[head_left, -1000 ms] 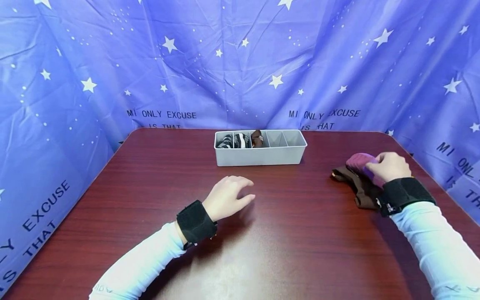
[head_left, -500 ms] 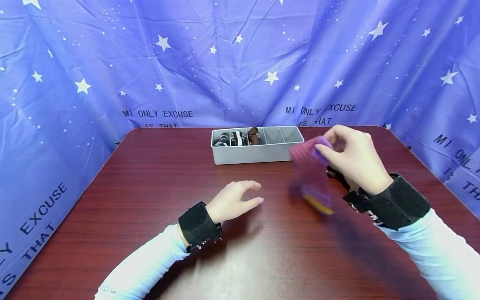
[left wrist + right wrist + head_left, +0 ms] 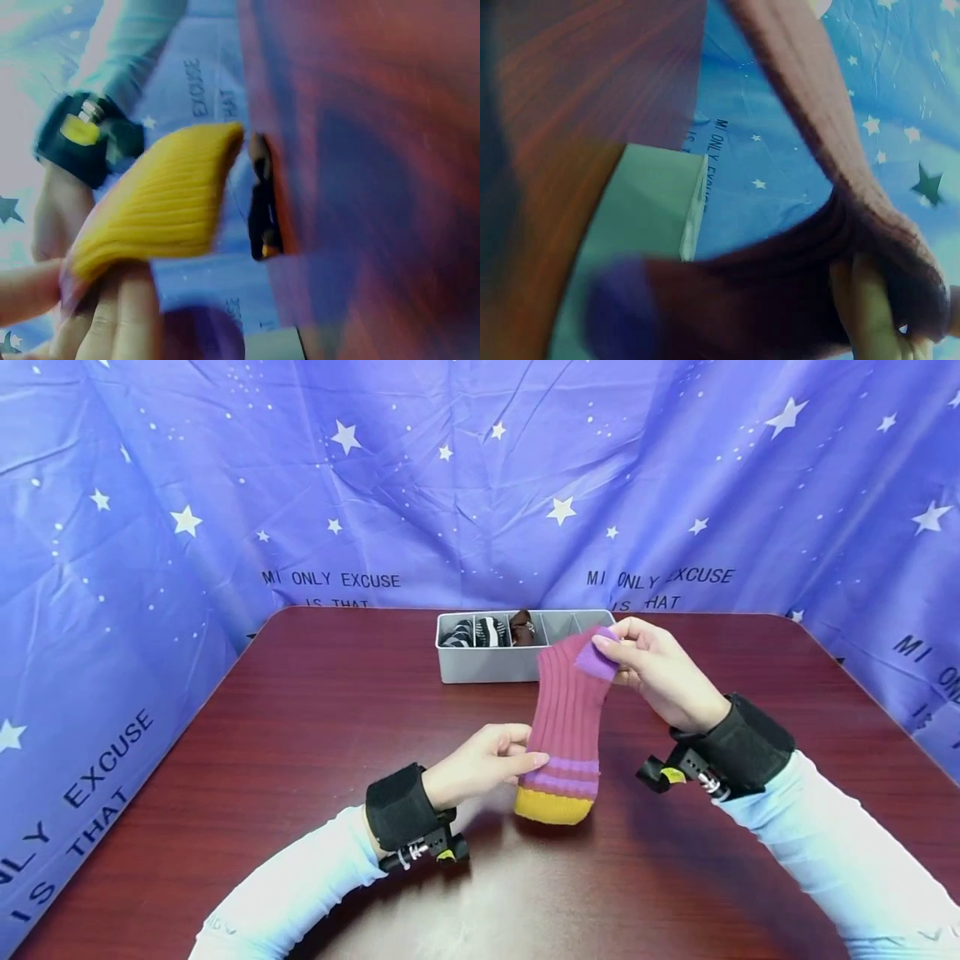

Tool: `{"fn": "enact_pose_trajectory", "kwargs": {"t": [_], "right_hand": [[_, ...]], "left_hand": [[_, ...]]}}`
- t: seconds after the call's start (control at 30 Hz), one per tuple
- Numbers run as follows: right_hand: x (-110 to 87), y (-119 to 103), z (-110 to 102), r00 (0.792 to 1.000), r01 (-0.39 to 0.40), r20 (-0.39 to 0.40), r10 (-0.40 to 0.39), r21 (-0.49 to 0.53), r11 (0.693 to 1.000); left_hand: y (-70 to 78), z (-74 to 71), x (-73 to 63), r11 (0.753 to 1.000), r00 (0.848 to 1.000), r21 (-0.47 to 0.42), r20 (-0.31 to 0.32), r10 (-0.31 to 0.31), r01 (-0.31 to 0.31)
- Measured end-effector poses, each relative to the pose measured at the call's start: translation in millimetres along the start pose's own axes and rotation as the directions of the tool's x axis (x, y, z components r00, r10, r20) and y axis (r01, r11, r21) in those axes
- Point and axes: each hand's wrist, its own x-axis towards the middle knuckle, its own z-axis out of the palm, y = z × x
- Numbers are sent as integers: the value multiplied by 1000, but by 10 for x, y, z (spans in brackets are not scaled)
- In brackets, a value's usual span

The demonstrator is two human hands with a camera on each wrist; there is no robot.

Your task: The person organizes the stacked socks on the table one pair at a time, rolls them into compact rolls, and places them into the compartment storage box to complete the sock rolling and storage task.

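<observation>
A maroon ribbed sock (image 3: pixel 567 718) with a purple heel, purple stripes and a yellow cuff hangs cuff-down over the table. My right hand (image 3: pixel 667 681) pinches it at the purple heel patch, thumb in front. Just above the yellow cuff, my left hand (image 3: pixel 480 764) pinches the sock's left edge. The left wrist view shows the yellow cuff (image 3: pixel 169 199) close up, fingers behind it. A purple end of the sock (image 3: pixel 622 311) dangles, blurred, in the right wrist view.
A grey divided box (image 3: pixel 487 666) stands at the table's back. Its left compartments hold two black-and-white sock bundles (image 3: pixel 491 632) and a brown bundle (image 3: pixel 522 628). A dark brown sock (image 3: pixel 262 199) lies on the table, hidden in the head view.
The right hand has lifted the maroon sock off the brown sock and carried it left to the middle. The left hand has moved slightly right and taken hold near the cuff.
</observation>
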Motion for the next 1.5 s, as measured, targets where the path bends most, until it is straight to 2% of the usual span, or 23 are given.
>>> {"fn": "enact_pose_trajectory", "kwargs": {"t": [0.07,0.13,0.2,0.27,0.33,0.4,0.5,0.53,0.57,0.6,0.63,0.67,0.73,0.77,0.8,0.87,0.9,0.97,1.03,1.13,1.23,1.37,1.5], "right_hand": [[2,80,-59,1000,-3,16,1,98,995],[-19,188,-105,1000,-10,23,6,140,990],[-67,320,-148,998,-59,22,58,73,996],[-130,464,-187,989,-144,10,145,-80,986],[-191,599,-224,972,-227,2,235,-240,944],[-233,707,-253,959,-266,-1,285,-359,894],[-244,781,-270,970,-207,-5,241,-533,821],[-235,786,-269,979,-164,-2,202,-592,789],[-221,780,-265,988,-112,5,153,-660,743],[-203,766,-256,995,-62,13,103,-723,688],[-184,746,-244,998,-13,27,53,-774,633],[-165,725,-230,999,30,45,12,-808,588],[-122,684,-184,995,97,90,-39,-850,518],[-100,669,-155,992,122,114,-46,-864,489],[-77,662,-122,989,143,140,-41,-873,467],[-30,682,-50,982,171,190,3,-887,428],[-7,707,-14,975,187,219,34,-894,406],[38,788,50,955,217,275,110,-904,369],[75,875,98,933,234,308,189,-914,332],[127,1000,130,905,242,319,281,-930,275],[185,1075,132,896,228,299,328,-944,240],[279,1084,160,895,211,281,346,-951,226],[349,1071,206,892,189,258,372,-959,213]], "left_hand": [[14,30,-46,999,1000,-47,4,-18,18],[6,65,-103,997,999,-70,21,-35,36],[-22,103,-169,996,997,-51,49,-64,66],[-65,152,-227,991,989,-26,75,-125,128],[-115,199,-274,978,974,-8,94,-205,206],[-160,234,-312,962,957,23,103,-272,271],[-195,262,-363,939,941,143,92,-327,312],[-193,267,-381,927,940,214,86,-331,307],[-184,270,-397,904,947,329,74,-312,272],[-174,276,-415,860,960,461,57,-274,218],[-155,284,-434,785,974,600,40,-222,154],[-138,294,-452,687,988,722,33,-153,83],[-105,325,-479,436,999,899,47,10,-47],[-96,345,-489,305,994,948,71,88,-95],[-88,369,-498,211,984,968,109,142,-138],[-85,421,-519,86,964,971,205,170,-221],[-93,448,-529,38,956,965,250,154,-259],[-116,496,-547,-17,946,950,313,84,-313],[-140,531,-565,-57,943,942,333,20,-332],[-171,553,-569,-71,940,938,339,-27,-340],[-173,557,-551,-55,936,935,349,-52,-351],[-155,574,-505,-21,935,937,347,-80,-349],[-127,627,-457,-6,941,948,316,-125,-319]]}}
